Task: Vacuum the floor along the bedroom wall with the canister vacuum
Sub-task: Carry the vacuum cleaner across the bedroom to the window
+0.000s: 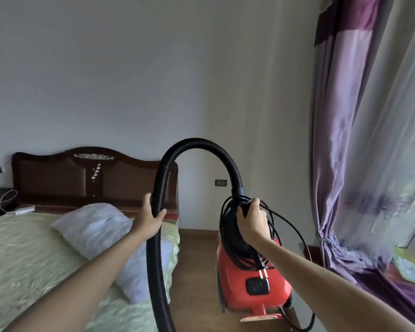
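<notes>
A red canister vacuum (252, 279) hangs upright above the wooden floor (197, 259), between the bed and the curtain. My right hand (252, 221) grips its black top, where the black power cord (225, 226) is wound in loops. From that top a black ribbed hose (197, 143) arches up and over to the left, then drops past the lower frame edge. My left hand (151, 218) grips the hose on its descending side. The hose's nozzle end is out of view.
A bed (34, 259) with pale green cover and white pillows (94, 226) fills the left, under a dark wooden headboard (82, 173). Purple curtains (345, 164) hang at right. A wall socket (221, 182) sits on the white wall beyond.
</notes>
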Tool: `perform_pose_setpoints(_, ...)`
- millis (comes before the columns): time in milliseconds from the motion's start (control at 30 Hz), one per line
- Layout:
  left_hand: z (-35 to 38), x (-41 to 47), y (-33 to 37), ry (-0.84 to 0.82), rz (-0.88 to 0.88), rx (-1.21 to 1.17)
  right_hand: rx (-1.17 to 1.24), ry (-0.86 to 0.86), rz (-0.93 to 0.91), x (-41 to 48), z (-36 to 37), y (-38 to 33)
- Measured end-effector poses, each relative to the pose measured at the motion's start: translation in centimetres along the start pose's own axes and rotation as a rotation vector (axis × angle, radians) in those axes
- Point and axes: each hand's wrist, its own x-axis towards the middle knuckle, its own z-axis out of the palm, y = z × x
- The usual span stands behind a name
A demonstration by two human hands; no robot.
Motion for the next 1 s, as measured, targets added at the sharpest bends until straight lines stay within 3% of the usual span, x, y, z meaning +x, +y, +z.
perform_pose_setpoints(700, 9.4, 25.9, -8.9, -0.016, -0.055, 0.08, 0.062, -0.095, 0.118, 21.5, 17.6, 1.0)
perform_pose_setpoints(1000, 16.3, 33.5, -10.3, -0.167, -0.062, 0.097, 0.062, -0.066, 0.248, 28.3, 21.4, 5.1)
